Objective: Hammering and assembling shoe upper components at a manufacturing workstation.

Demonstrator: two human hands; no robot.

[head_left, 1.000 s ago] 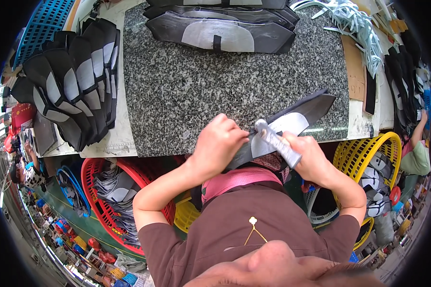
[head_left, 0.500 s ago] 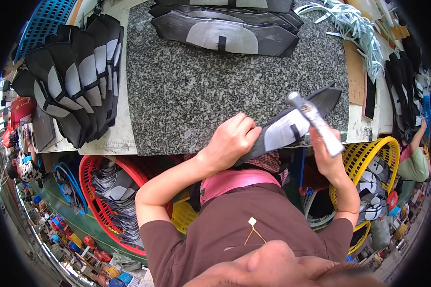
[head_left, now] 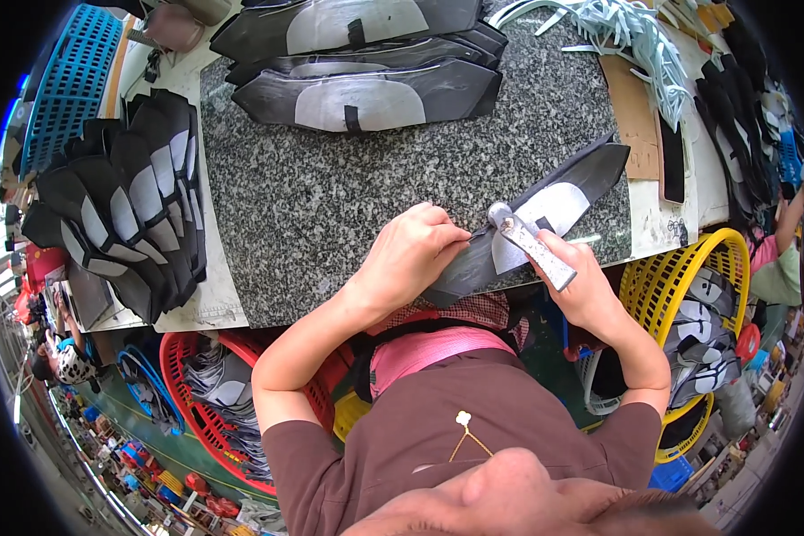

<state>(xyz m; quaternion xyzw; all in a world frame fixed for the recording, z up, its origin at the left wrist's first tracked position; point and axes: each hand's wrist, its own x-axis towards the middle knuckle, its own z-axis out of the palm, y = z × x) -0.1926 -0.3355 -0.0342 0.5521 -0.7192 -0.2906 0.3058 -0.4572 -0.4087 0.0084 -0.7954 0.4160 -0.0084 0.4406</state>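
A black pointed flat piece with a light grey patch and a small dark tab lies slantwise on the near right of the speckled stone slab. Its near end reaches over the slab's front edge. My left hand is closed, pinching the piece's upper edge between thumb and fingers. Wrapped round a silver metal hammer, my right hand is over the piece's middle. The hammer's rounded face is close to the piece's edge, right of my left fingertips; whether it touches I cannot tell.
Similar black and grey pieces are stacked at the slab's far side, with more fanned out in a pile at left. Pale strips lie far right. A red basket and a yellow basket with pieces stand below the table.
The hammer has come down and left, toward my left fingertips. My left hand has changed from a fist-like hold to a pinch on the piece's edge. The whole view has shifted a little.
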